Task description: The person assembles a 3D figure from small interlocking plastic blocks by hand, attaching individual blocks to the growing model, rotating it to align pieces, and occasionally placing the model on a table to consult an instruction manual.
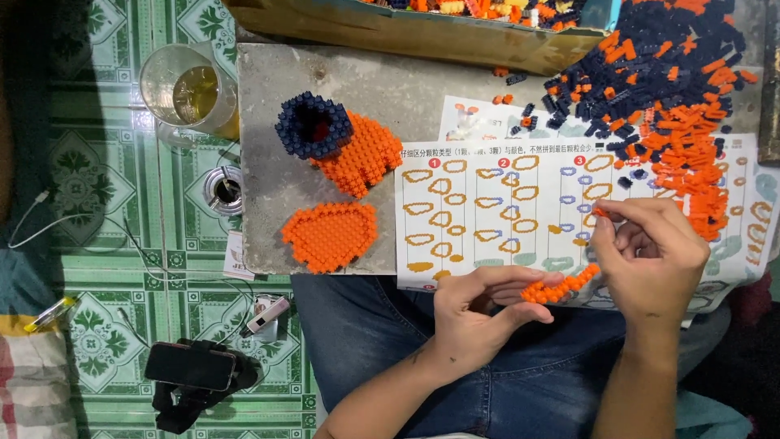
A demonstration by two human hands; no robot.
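Note:
My left hand [479, 305] pinches a short curved chain of orange bricks [561, 286] over the lower edge of a printed instruction sheet [487, 219]. My right hand [650, 256] sits just right of the chain, thumb and forefinger closed on one small orange brick [600, 212]. Left of the sheet lie a flat orange brick panel [329, 236] and a built orange piece [361, 154] topped by a dark blue ring [314, 123]. A heap of loose orange and dark blue bricks [658, 89] covers the board's right side.
The grey board [276, 203] rests across my lap in blue jeans. A glass of yellowish drink [188, 96] and a small round ashtray [225, 189] stand on the green tiled floor at left. A phone on a holder [191, 366] lies lower left. A cardboard box [406, 36] edges the top.

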